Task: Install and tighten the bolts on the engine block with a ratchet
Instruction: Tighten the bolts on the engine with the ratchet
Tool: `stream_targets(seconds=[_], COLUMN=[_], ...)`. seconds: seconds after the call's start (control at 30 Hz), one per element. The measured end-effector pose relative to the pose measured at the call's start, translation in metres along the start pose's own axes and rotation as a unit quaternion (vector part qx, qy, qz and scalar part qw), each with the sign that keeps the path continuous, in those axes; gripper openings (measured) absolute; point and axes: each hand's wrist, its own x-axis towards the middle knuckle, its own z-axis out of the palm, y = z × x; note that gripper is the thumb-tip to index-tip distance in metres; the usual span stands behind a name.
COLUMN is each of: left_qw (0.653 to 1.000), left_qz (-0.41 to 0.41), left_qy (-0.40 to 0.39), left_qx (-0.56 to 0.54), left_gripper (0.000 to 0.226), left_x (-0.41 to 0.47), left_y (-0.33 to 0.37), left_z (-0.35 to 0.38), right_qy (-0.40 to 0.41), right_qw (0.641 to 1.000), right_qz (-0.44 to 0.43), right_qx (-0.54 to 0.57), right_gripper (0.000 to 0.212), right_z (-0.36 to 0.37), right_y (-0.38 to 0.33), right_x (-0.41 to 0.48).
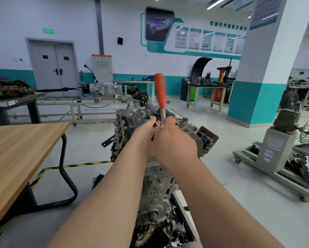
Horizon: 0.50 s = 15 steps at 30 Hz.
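The grey engine block (132,120) stands on a stand in front of me. A ratchet with a red handle (160,92) sticks up above the block, its metal head down between my hands. My left hand (146,129) pinches the silver extension bar (151,116) that points at the top of the block. My right hand (173,138) is curled round the ratchet's lower end, close against the left hand. The bolt itself is hidden behind my fingers.
A wooden table (16,151) with a black tube leg stands at my left. Loose metal parts (161,230) lie in a tray below the block. A grey stand on wheels (275,153) is at the right; benches and a gearbox rig (103,88) fill the back.
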Motion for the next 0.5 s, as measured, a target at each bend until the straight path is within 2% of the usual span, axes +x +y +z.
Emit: stream_targets(seconds=[0.07,0.1,0.13,0.17,0.23,0.27,0.3,0.33,0.4,0.43,0.5], left_qw=[0.999,0.997,0.997,0.997,0.995,0.995,0.995,0.996,0.996,0.996,0.994], left_qz=[-0.021,-0.032,-0.031,-0.033,-0.042,-0.04,-0.037,-0.031,-0.028,-0.027,-0.031], left_qy=[-0.047,-0.067,-0.069,-0.072,-0.09,-0.095,-0.096,-0.088,-0.077,-0.078,-0.09], left_qx=[0.013,-0.001,0.007,0.01,0.019,0.01,0.0,0.007,0.033,0.043,0.044], left_gripper=[0.032,0.033,0.035,0.04,0.045,0.042,0.038,0.035,0.04,0.051,0.066], left_x=[0.001,0.007,0.009,0.011,0.008,0.006,0.006,0.01,0.015,0.015,0.018], left_y=[-0.005,-0.01,-0.014,-0.015,-0.013,-0.011,-0.009,-0.009,-0.011,-0.012,-0.014], left_z=[-0.008,-0.011,-0.015,-0.018,-0.02,-0.02,-0.021,-0.022,-0.024,-0.024,-0.023], right_qy=[-0.03,-0.047,-0.071,-0.097,-0.122,-0.125,-0.13,-0.138,-0.141,-0.136,-0.117], right_qw=[0.988,0.956,0.891,0.8,0.619,0.557,0.521,0.508,0.523,0.554,0.645], right_qz=[0.061,0.126,0.209,0.28,0.354,0.369,0.373,0.369,0.352,0.342,0.323], right_qx=[0.14,0.261,0.396,0.522,0.691,0.733,0.757,0.766,0.763,0.747,0.682], right_gripper=[0.021,0.025,0.026,0.024,0.027,0.031,0.034,0.036,0.031,0.028,0.032], right_z=[-0.003,-0.004,-0.005,-0.005,-0.005,-0.004,-0.003,-0.003,-0.002,-0.001,0.002], right_y=[-0.001,-0.003,-0.004,-0.006,-0.01,-0.012,-0.012,-0.013,-0.013,-0.013,-0.009], right_x=[0.004,0.005,0.006,0.005,0.001,0.0,-0.001,-0.002,-0.003,-0.003,-0.002])
